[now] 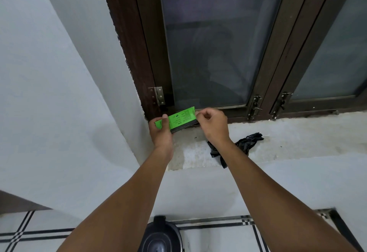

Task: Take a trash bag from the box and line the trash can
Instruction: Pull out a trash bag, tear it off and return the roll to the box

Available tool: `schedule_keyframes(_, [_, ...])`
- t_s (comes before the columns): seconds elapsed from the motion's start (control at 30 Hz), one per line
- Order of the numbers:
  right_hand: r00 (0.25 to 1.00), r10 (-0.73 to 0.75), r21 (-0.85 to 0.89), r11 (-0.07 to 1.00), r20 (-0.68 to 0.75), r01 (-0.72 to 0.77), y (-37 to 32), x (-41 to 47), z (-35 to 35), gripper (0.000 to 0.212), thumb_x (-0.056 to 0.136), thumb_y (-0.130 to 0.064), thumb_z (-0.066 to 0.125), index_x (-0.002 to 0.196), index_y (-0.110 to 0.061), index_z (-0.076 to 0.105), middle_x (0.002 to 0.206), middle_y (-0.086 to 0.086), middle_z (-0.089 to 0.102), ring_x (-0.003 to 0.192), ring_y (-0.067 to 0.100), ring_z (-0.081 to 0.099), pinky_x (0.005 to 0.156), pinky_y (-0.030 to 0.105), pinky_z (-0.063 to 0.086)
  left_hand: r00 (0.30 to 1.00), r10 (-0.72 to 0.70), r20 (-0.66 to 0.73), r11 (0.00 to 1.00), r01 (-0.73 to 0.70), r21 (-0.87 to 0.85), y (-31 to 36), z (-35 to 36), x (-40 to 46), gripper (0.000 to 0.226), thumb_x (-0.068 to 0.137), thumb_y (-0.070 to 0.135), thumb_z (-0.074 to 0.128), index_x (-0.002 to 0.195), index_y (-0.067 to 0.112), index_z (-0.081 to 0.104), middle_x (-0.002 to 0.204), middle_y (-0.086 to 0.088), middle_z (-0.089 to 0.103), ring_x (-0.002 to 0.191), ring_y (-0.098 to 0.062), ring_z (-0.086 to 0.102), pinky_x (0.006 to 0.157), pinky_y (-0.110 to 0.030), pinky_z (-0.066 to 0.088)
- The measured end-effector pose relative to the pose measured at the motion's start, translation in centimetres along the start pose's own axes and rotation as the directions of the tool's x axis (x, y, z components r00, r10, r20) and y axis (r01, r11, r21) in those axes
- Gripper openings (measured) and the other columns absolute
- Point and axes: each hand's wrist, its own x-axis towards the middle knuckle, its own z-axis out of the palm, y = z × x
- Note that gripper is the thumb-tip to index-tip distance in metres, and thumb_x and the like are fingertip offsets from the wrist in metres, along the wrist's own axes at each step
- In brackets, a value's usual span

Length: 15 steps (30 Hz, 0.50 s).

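A green trash bag box (179,119) with black print sits at the left end of the window sill, against the window frame. My left hand (160,130) grips its left end, thumb across the top. At the box's right end flap my right hand (211,125) pinches with curled fingers. A crumpled black trash bag (245,144) lies on the sill to the right, partly behind my right forearm. On the floor below, between my forearms, stands a dark trash can (160,237) with its lid down.
The concrete sill (297,138) runs to the right under a dark-framed window (214,53) with latches. A white wall (49,92) closes in on the left. The floor has white tiles with black stripes (218,226).
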Motion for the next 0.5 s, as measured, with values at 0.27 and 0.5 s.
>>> schedule_keyframes(0.27, [0.998, 0.019, -0.006, 1.000, -0.059, -0.019, 0.07, 0.19, 0.38, 0.018, 0.097, -0.014, 0.069, 0.110, -0.009, 0.079, 0.093, -0.004, 0.075, 0.088, 0.010, 0.069, 0.087, 0.027, 0.058, 0.995, 0.101, 0.025, 0.991, -0.103, 0.080, 0.13, 0.34, -0.26, 0.014, 0.101, 0.037, 0.062, 0.101, 0.026, 0.053, 0.104, -0.002, 0.063, 0.104, -0.025, 0.067, 0.093, -0.042, 0.059])
schedule_keyframes(0.5, [0.994, 0.109, 0.127, 0.986, 0.002, -0.109, -0.03, 0.21, 0.34, 0.015, 0.094, -0.015, 0.072, 0.108, -0.013, 0.079, 0.094, -0.003, 0.077, 0.090, 0.012, 0.073, 0.088, 0.035, 0.061, 0.994, 0.105, 0.003, 0.992, -0.105, 0.073, 0.09, -0.03, -0.43, 0.018, 0.100, 0.039, 0.062, 0.104, 0.023, 0.053, 0.106, -0.005, 0.064, 0.103, -0.025, 0.067, 0.091, -0.040, 0.058])
